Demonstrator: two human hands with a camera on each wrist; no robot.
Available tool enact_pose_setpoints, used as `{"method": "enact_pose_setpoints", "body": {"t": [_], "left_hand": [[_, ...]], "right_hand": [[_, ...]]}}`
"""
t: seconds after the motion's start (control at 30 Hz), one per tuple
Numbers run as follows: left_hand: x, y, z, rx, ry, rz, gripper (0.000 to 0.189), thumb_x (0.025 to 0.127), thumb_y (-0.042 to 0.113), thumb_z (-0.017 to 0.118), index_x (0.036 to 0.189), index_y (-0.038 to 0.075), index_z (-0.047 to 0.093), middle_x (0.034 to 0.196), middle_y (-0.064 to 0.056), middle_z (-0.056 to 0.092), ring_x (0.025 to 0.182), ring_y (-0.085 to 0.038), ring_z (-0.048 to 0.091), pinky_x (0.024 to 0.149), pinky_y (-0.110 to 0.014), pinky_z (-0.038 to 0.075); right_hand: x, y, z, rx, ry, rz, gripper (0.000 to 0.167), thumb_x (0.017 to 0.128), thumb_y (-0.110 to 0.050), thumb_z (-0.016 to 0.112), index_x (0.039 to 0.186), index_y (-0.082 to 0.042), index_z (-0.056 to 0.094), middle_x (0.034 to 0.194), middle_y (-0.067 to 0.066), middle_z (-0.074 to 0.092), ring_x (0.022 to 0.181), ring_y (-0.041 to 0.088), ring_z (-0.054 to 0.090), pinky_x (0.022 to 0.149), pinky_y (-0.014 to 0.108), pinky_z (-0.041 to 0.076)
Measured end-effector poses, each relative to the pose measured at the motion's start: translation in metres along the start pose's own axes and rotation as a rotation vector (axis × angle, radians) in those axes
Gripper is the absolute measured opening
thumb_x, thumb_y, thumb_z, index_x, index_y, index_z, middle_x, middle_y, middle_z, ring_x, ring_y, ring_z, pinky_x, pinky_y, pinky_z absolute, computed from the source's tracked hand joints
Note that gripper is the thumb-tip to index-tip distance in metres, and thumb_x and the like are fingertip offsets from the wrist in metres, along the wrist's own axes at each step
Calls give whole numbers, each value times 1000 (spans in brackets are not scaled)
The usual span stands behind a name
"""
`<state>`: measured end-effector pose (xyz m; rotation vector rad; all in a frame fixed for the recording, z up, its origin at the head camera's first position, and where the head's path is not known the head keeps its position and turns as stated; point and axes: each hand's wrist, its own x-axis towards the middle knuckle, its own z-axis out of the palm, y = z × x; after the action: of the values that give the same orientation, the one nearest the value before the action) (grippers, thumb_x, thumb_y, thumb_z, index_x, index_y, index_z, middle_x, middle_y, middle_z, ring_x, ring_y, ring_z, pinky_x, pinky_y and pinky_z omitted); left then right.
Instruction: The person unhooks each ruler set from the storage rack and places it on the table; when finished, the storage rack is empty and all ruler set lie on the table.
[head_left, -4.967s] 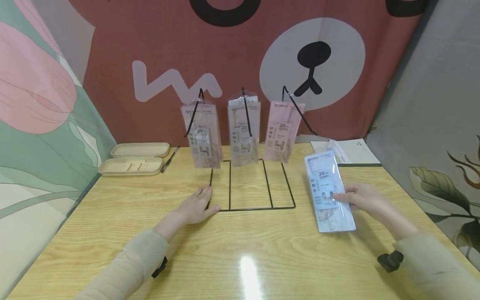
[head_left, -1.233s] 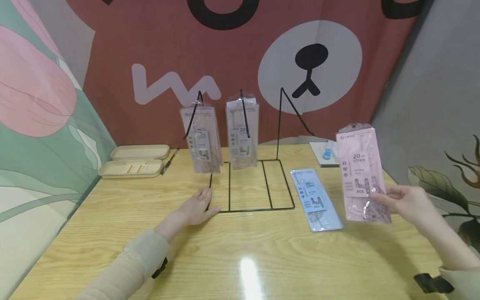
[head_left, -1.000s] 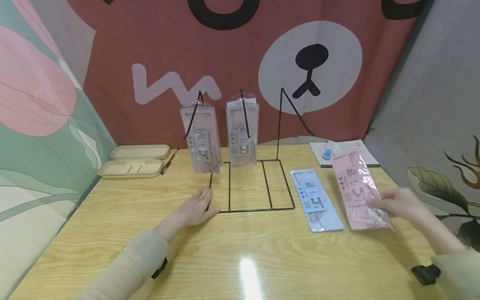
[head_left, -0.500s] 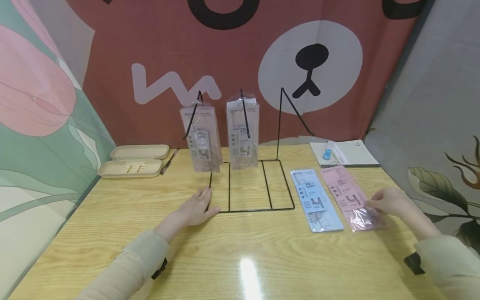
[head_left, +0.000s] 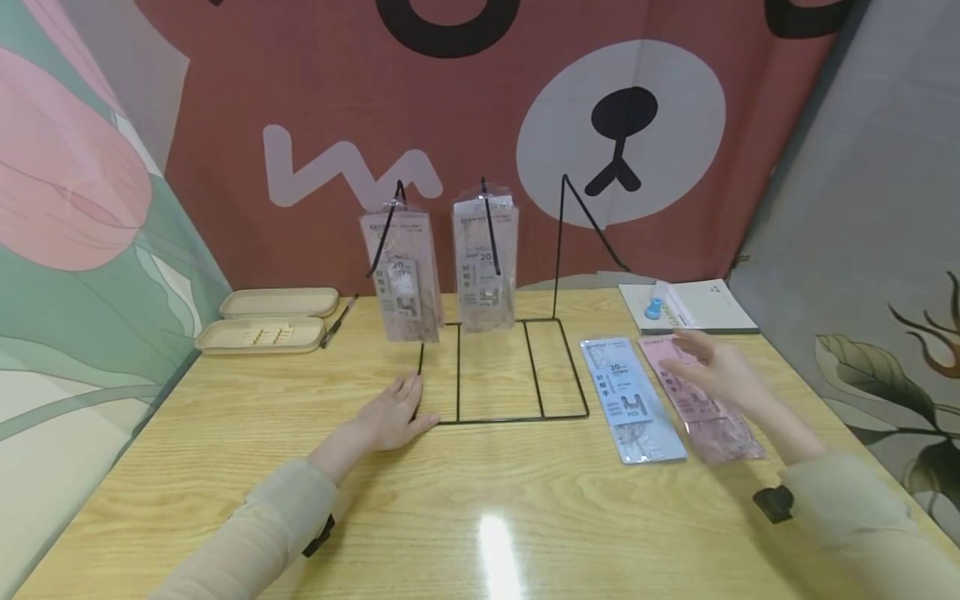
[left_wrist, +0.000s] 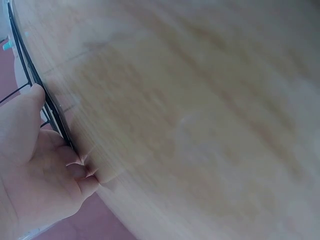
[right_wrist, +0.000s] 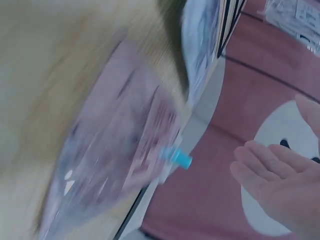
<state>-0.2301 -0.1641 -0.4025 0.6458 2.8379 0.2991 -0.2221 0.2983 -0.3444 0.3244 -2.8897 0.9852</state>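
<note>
My left hand (head_left: 390, 417) rests on the table, its fingers against the left side of the black wire rack (head_left: 510, 419) at the base. My right hand (head_left: 716, 371) is held over a pink plastic packet (head_left: 723, 437) that lies flat, and nothing is in its straight, relaxed fingers. A light blue packet (head_left: 633, 408) lies just left of the pink one, both to the right of the rack. On the rack's left hook hang pinkish packets (head_left: 412, 292), and on the middle hook more clear-wrapped packets (head_left: 486, 292). The right hook (head_left: 559, 250) carries nothing.
Behind the flat packets, a white notebook (head_left: 720, 308) lies at the back right with a small blue-capped item (head_left: 654, 308) on it. An open beige case (head_left: 262, 335) and a black pen (head_left: 339, 323) lie at the back left.
The right hand laid down the blue packet, then lifted the pink packet off the right hook and set it beside the blue one. It has since let go. The left hand stayed put.
</note>
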Motion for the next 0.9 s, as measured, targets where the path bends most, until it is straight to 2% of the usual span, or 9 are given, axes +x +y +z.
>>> {"method": "enact_pose_setpoints", "body": {"t": [0.2, 0.4, 0.57, 0.77, 0.9], "left_hand": [[-2, 1, -1, -3, -12, -13, 77, 99, 46, 38, 148, -7, 12, 155, -25, 9, 143, -43, 11, 117, -52, 17], [-2, 1, 0, -8, -16, -4, 76, 99, 45, 38, 147, -8, 12, 155, -27, 9, 143, -45, 11, 117, -52, 16], [-1, 0, 0, -10, -4, 4, 77, 99, 45, 39, 147, -9, 13, 154, -28, 10, 142, -45, 11, 117, -52, 16], [0, 1, 2, -2, 12, 11, 78, 99, 47, 39, 147, -9, 14, 154, -28, 11, 142, -45, 13, 117, -52, 18], [0, 2, 2, -15, 18, 17, 77, 99, 45, 41, 146, -10, 15, 154, -29, 12, 141, -46, 14, 116, -54, 19]], "right_hand": [[26, -19, 24, 135, -22, -74, 65, 93, -29, 60, 142, 5, 33, 140, 29, 43, 128, 45, 41, 106, 55, 36], [52, -36, 57, 280, -68, -139, 62, 92, -21, 62, 141, 4, 35, 139, 27, 46, 129, 43, 43, 108, 53, 34], [73, -53, 78, 295, -94, -151, 61, 91, -22, 63, 142, 1, 37, 140, 24, 46, 129, 39, 44, 109, 50, 35], [97, -75, 92, 260, -100, -217, 58, 91, -16, 63, 140, 3, 39, 139, 25, 47, 127, 40, 45, 109, 51, 35], [112, -84, 99, 272, -129, -200, 59, 92, -23, 62, 140, 2, 39, 138, 24, 48, 127, 39, 46, 108, 50, 36]]}}
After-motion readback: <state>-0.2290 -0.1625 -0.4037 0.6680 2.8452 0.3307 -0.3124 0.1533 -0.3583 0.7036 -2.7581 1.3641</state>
